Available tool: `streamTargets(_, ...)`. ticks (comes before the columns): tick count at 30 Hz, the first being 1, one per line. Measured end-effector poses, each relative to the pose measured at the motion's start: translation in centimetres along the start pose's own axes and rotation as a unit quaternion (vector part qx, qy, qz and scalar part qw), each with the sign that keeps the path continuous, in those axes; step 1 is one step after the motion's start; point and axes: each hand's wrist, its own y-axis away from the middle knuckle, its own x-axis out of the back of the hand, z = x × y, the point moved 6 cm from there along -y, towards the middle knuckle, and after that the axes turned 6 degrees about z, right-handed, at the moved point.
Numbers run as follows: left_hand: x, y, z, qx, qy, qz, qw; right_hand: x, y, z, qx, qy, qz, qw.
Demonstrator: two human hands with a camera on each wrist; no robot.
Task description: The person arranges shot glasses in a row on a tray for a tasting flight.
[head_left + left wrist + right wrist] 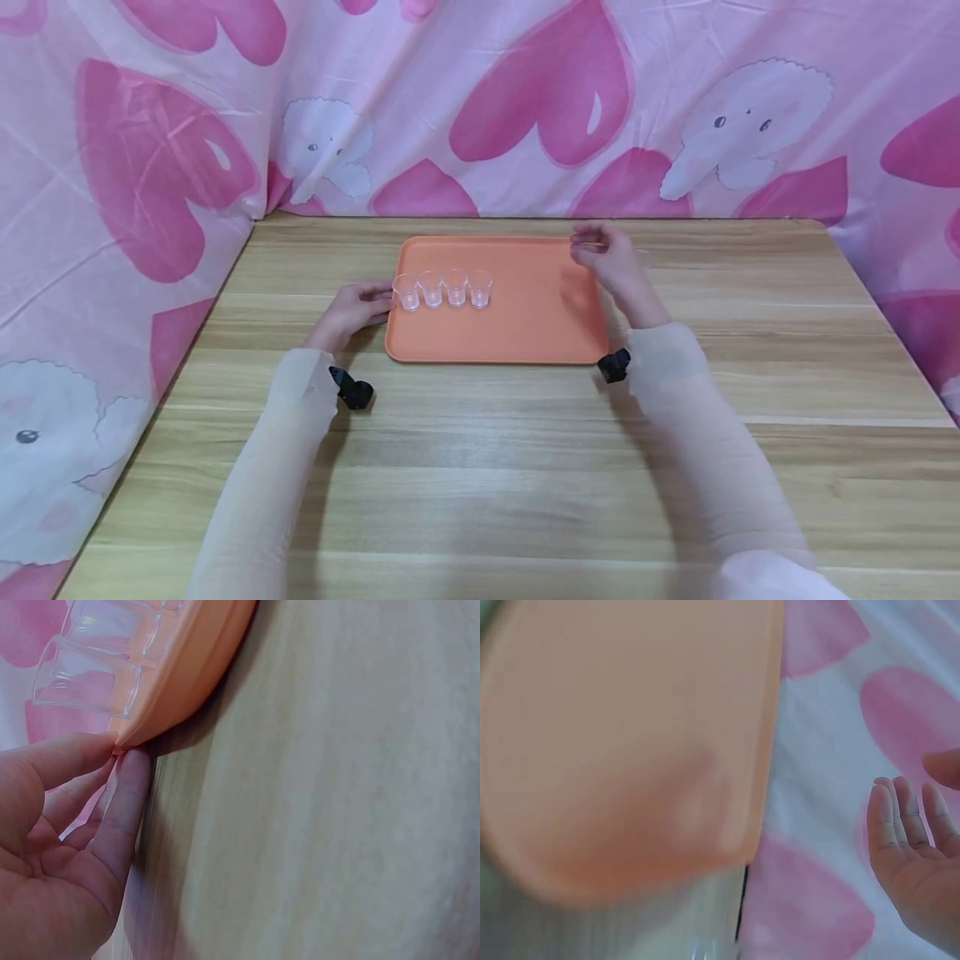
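Observation:
An orange rectangular tray (540,308) lies on the wooden table. Several small clear cups (456,289) stand upright in a row on its left part. My left hand (351,312) is at the tray's left edge. In the left wrist view its thumb and a finger pinch the rim close to the nearest clear cup (86,679). Over the tray's far right corner hovers my right hand (617,265), its shadow falling on the tray. The right wrist view shows that hand (922,862) with fingers extended, thumb apart and nothing between them.
Another clear rim (647,258) shows faintly just right of my right hand, mostly hidden; a bit of clear plastic (703,949) appears low in the right wrist view. A pink heart-patterned cloth (540,83) hangs behind and left of the table (465,483).

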Motion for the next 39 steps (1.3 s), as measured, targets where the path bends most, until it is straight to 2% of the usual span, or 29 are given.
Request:
streamTargets(5, 0.0, 0.0, 0.0, 0.003, 0.006, 0.000, 1.0000, 3.0, -0.3, 0.1, 0.016, -0.021, 0.036, 0.9990)
streamTargets(9, 0.0, 0.1, 0.1, -0.003, 0.008, -0.002, 1.0000, 5.0, -0.6, 0.6, 0.010, -0.009, 0.055, 0.9984)
streamTargets(15, 0.1, 0.1, 0.1, -0.005, 0.002, -0.003, 1.0000, 7.1, -0.5, 1.6, -0.007, 0.021, 0.064, 0.9977)
streamTargets(17, 0.1, 0.1, 0.0, -0.005, 0.001, -0.003, 1.0000, 7.7, -0.4, 2.0, -0.010, 0.013, 0.066, 0.9977)
streamTargets(27, 0.0, -0.1, -0.1, 0.003, 0.006, 0.000, 1.0000, 9.6, -0.4, 3.9, -0.037, 0.045, 0.081, 0.9950)
streamTargets(35, 0.0, 0.0, -0.1, 0.001, 0.000, -0.003, 1.0000, 10.3, -0.4, 5.4, -0.056, 0.038, 0.091, 0.9935)
streamTargets(39, 0.0, 0.0, 0.0, -0.002, 0.003, -0.004, 1.0000, 10.3, -0.4, 6.2, -0.062, 0.065, 0.085, 0.9924)
